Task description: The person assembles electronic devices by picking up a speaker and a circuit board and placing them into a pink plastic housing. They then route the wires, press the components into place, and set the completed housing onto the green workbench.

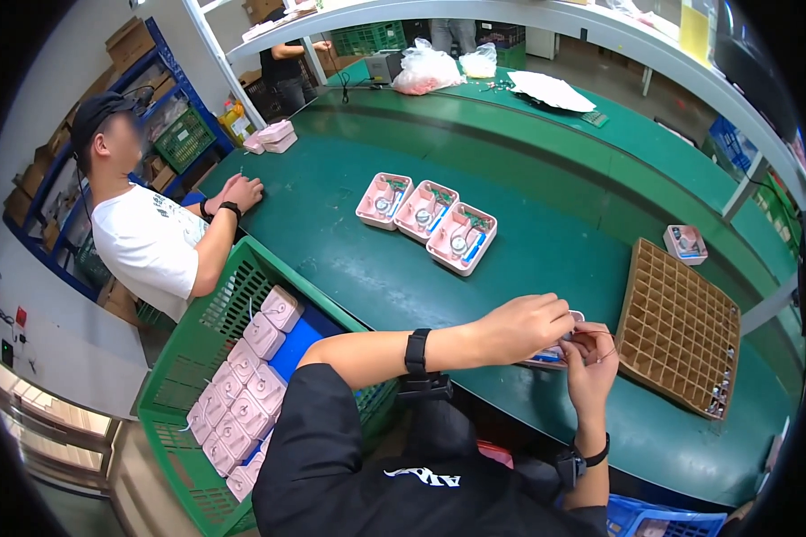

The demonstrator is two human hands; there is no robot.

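Note:
Close in front of me at the table's near edge, both hands meet over a pink plastic housing (pixel 578 316), mostly hidden beneath them. A bit of blue shows inside it. My left hand (pixel 530 327) reaches across from the left with its fingers pinched together; whatever they hold is hidden. My right hand (pixel 591 362) is closed, thumb against fingers, with a thin reddish wire (pixel 604 332) at its fingertips. Farther off, three open pink housings (pixel 461 240) stand side by side, each with a green circuit board, a round silvery part and a blue piece inside.
Right of my hands lies a brown divided tray (pixel 672 327), small parts in its near-right cells. Another pink housing (pixel 686 243) stands behind it. A green crate (pixel 166 416) of closed pink housings is at my left. Beyond sits a co-worker (pixel 152 215), hands on the green table (pixel 546 251).

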